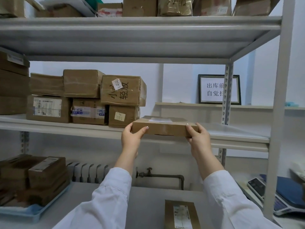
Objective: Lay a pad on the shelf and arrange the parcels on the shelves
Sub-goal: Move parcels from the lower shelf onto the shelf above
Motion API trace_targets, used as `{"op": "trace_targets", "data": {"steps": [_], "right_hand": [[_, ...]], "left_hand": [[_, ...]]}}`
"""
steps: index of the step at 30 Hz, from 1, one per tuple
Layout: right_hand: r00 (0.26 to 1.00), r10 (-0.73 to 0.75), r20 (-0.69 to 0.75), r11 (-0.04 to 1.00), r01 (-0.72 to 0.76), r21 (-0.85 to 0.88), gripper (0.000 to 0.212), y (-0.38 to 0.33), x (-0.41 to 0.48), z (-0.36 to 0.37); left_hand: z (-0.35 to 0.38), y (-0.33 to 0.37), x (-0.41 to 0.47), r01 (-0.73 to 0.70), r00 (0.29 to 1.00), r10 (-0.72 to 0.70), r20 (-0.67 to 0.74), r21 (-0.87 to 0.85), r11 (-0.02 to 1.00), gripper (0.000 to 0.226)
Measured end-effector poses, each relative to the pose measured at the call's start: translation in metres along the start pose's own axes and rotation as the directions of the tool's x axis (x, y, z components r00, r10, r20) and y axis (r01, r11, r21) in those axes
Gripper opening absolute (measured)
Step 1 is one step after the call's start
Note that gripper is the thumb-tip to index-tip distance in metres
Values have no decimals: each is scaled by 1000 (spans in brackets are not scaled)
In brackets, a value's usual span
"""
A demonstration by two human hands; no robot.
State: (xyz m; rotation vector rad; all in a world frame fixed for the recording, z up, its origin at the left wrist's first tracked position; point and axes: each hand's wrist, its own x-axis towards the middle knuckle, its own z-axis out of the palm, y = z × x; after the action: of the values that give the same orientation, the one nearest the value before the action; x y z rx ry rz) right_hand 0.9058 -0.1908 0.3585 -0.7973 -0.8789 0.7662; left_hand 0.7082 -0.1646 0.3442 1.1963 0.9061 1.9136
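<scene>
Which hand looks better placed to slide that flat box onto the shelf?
Probably the right hand: it grips the flat box on the side by the shelf's bare stretch. The left hand sits by the stacked boxes.

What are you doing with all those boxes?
A person is putting parcels on a shelf rack. Both hands, left hand and right hand, hold a flat brown parcel by its ends at the front edge of the middle shelf, just right of the stacked boxes already there. Another parcel waits on the table below.
</scene>
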Motion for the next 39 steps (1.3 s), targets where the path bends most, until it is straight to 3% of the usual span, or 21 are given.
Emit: {"op": "trace_targets", "data": {"steps": [6, 11, 18, 22, 26, 28, 30, 33, 39], "right_hand": [[995, -49, -88, 994, 40, -103, 54, 15, 14, 6], [999, -3, -46, 992, -3, -125, 50, 28, 22, 14], [999, -3, -34, 990, -2, -143, 49, 39, 19, 11], [998, -56, -32, 993, 52, -104, 54, 48, 6, 5], [979, -72, -190, 992, 50, -116, 23, 68, -12, -11], [978, 36, -206, 989, -65, -134, 20, 84, -20, -20], [965, 163, -204, 966, -198, -165, 21, 102, -28, -31], [914, 350, -206, 887, -394, -241, 12, 127, -35, -49], [821, 531, -208, 769, -570, -290, 20, 166, -36, -70]], "left_hand": [[-2, -18, 19, -47, 997, 54, -49, 123, 991, 64], [-1, -24, 30, -60, 997, 67, -43, 143, 988, 63], [1, -30, 31, -97, 993, 105, -52, 144, 985, 50], [1, -34, 19, -141, 977, 158, -141, 126, 982, 38], [4, -55, -13, -180, 947, 183, -264, 35, 983, 14], [6, -75, -30, -130, 961, 127, -245, 5, 992, 8], [7, -97, -44, -73, 977, 69, -203, -10, 997, 18], [10, -128, -57, 82, 985, -82, -152, -2, 997, 13], [15, -180, -73, 416, 908, -403, -116, 126, 901, 10]]}}
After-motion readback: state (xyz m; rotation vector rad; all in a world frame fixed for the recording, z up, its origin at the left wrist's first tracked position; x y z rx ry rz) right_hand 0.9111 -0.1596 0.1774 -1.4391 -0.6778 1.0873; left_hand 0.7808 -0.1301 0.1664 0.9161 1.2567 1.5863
